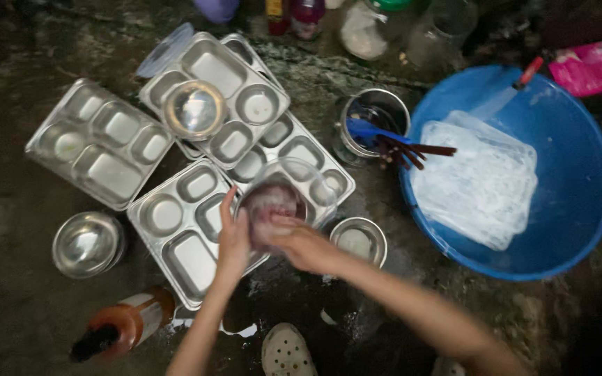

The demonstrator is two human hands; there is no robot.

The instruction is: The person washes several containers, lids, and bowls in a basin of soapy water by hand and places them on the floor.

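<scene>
My left hand [233,240] grips the side of a clear glass jar [283,195], which is tilted with its mouth toward me. The fingers of my right hand [299,244] reach into the jar's opening. Both hands hover over several steel compartment trays [182,230] lying on the wet floor. A small steel bowl [359,240] sits just right of my right hand.
A blue plastic basin [566,230] at right holds clear plastic lids. A steel cup [374,122] with a blue spoon and chopsticks stands beside it. A steel bowl [86,244] and an orange-brown bottle [123,324] lie at left. More trays [99,143] and jars sit behind. My sandal [285,351] is below.
</scene>
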